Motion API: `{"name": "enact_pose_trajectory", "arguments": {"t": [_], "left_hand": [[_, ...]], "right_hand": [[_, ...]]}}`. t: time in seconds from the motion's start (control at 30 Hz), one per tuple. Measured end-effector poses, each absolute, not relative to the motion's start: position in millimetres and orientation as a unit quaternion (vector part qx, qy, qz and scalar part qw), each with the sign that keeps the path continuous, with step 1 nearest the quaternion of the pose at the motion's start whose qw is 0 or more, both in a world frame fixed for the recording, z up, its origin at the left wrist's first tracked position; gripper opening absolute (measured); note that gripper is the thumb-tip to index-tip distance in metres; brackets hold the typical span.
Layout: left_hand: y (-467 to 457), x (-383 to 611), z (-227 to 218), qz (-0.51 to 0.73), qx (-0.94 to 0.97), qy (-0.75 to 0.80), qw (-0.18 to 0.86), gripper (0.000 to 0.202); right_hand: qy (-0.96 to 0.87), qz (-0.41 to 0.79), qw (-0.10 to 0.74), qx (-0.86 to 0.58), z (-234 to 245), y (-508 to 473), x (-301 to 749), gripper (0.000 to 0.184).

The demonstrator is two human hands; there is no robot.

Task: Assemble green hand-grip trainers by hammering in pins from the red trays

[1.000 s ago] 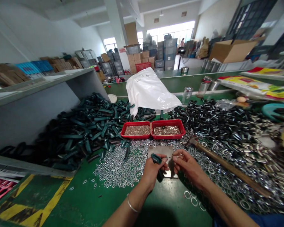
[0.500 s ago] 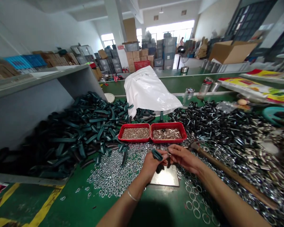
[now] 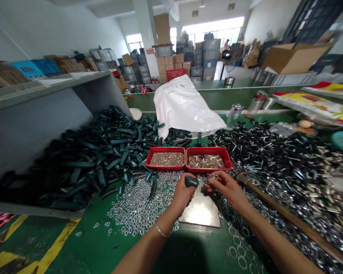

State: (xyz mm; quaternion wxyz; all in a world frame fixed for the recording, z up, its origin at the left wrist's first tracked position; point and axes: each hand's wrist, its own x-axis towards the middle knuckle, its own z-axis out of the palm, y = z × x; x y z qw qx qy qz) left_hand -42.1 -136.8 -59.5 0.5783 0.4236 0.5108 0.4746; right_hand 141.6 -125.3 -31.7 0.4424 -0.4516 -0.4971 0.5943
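My left hand (image 3: 183,194) is closed round a dark green plastic handle (image 3: 191,182), held upright above a flat steel plate (image 3: 202,209). My right hand (image 3: 226,187) pinches a small metal ring (image 3: 213,177) close beside the handle's top. Both hands hover just in front of two red trays (image 3: 188,151) filled with small metal parts. Loose silver rings (image 3: 140,207) cover the green table around the plate.
A big heap of dark green handles (image 3: 103,152) lies to the left against a grey shelf (image 3: 45,114). Black knobs with metal pins (image 3: 274,152) are piled on the right. A wooden-handled hammer (image 3: 286,217) lies right of my hands. A white plastic bag (image 3: 183,106) sits behind the trays.
Both hands have moved away from me towards the red trays, staying close together. The handle stays in my left hand and the small metal piece in my right. The camera tilted slightly.
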Motion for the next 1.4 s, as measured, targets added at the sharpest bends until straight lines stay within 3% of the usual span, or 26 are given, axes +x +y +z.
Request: {"name": "enact_pose_trajectory", "arguments": {"t": [0.17, 0.3, 0.4, 0.53, 0.6, 0.67, 0.77, 0.9, 1.03, 1.17, 1.3, 1.4], "left_hand": [[-132.8, -17.2, -62.3, 0.492, 0.394, 0.521, 0.576, 0.028], [-139.6, -1.8, -61.6, 0.512, 0.34, 0.499, 0.611, 0.031], [-150.1, 2.5, -55.8, 0.469, 0.335, 0.478, 0.663, 0.039], [-164.7, -8.3, -32.9, 0.311, 0.4, 0.369, 0.779, 0.062], [-167.6, -15.5, -20.7, 0.279, 0.393, 0.316, 0.817, 0.058], [-166.4, -18.3, -14.2, 0.285, 0.369, 0.298, 0.833, 0.042], [-159.8, -15.0, -17.5, 0.376, 0.337, 0.342, 0.793, 0.033], [-147.8, -17.1, -24.8, 0.544, 0.304, 0.379, 0.684, 0.027], [-141.3, -23.3, -20.4, 0.549, 0.287, 0.357, 0.699, 0.025], [-144.4, -15.2, -24.7, 0.55, 0.298, 0.368, 0.688, 0.029], [-148.7, -13.1, -40.3, 0.552, 0.318, 0.424, 0.644, 0.035], [-149.8, -20.1, -44.4, 0.546, 0.361, 0.462, 0.599, 0.037]], "right_hand": [[-0.444, 0.562, 0.518, -0.468, -34.3, -140.6, 122.9, 0.028], [-0.463, 0.514, 0.532, -0.488, -38.2, -150.8, 118.7, 0.024], [-0.49, 0.499, 0.515, -0.496, -40.7, -148.7, 129.8, 0.022], [-0.501, 0.584, 0.456, -0.447, -35.0, -140.0, 146.6, 0.023], [-0.492, 0.638, 0.423, -0.415, -28.7, -135.9, 148.9, 0.025], [-0.492, 0.669, 0.395, -0.393, -22.2, -129.8, 150.1, 0.027], [-0.547, 0.614, 0.384, -0.419, -16.2, -117.2, 163.4, 0.025], [-0.685, 0.375, 0.344, -0.522, -21.1, -116.4, 201.2, 0.015], [-0.804, 0.265, 0.205, -0.492, -41.0, -144.6, 208.4, 0.015], [-0.825, 0.155, 0.15, -0.522, -62.2, -163.6, 184.8, 0.013], [-0.812, 0.158, 0.138, -0.545, -66.1, -157.7, 184.7, 0.012], [-0.773, 0.217, 0.224, -0.553, -53.4, -150.4, 192.0, 0.011]]}}
